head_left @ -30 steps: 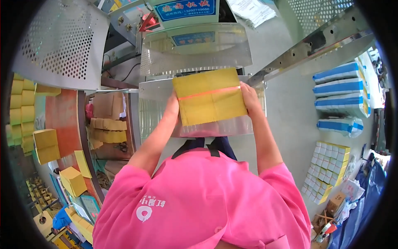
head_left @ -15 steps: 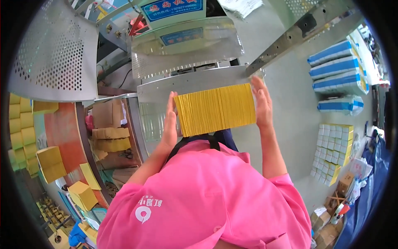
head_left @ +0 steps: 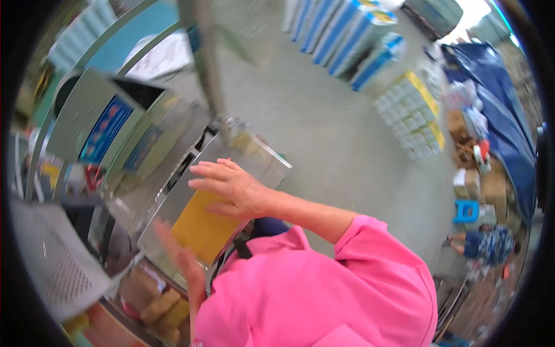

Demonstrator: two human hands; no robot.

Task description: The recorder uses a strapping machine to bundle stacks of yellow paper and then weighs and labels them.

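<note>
A block of stacked yellow paper rests at the front of the metal machine table, close to my body. My right hand is over its right end, fingers outstretched and a little apart. I cannot tell whether the palm presses on the paper. Beside the left end, my left hand is smeared by motion, but its fingers look straight and it grips nothing. Part of the stack is hidden beneath my right hand.
Behind the table stands the machine with a clear cover; a perforated metal guard is at the left. Blue-and-white wrapped packs and stacked white-and-yellow bundles sit on the floor. At far right are cardboard boxes and another person.
The view has swung to the right, so the table now appears slanted and further left. My right hand has moved from the stack's right side to over it; the left remains beside it.
</note>
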